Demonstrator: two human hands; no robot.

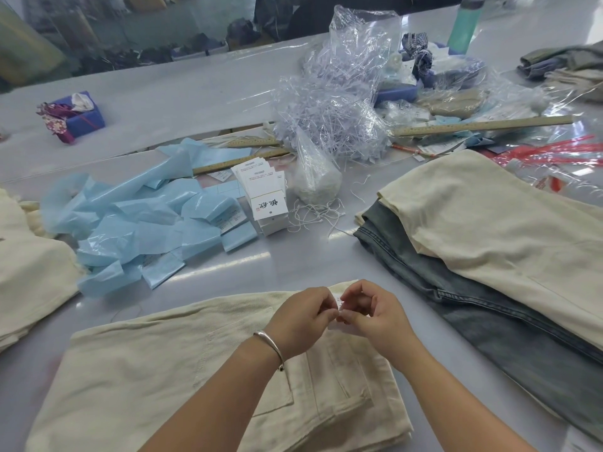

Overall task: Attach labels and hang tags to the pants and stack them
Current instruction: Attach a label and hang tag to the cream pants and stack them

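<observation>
Hands meet over the cream pants (182, 370) on the table (195, 93): left hand (298, 316) and right hand (372, 316) both pinch a small white label (337, 301) at the waistband. Hang tags (266, 190) lie beyond, finished pants stack (489, 230) right.

Both forearms enter from the lower edge and converge toward the centre. The left hand (298, 316) is curled, thumb and fingertips drawn together in a pinch; a metal bangle (269, 345) circles its wrist. The right hand (375, 316) mirrors it, fingers bent, its fingertips meeting those of the left. Both wrists are raised, knuckles uppermost.
</observation>
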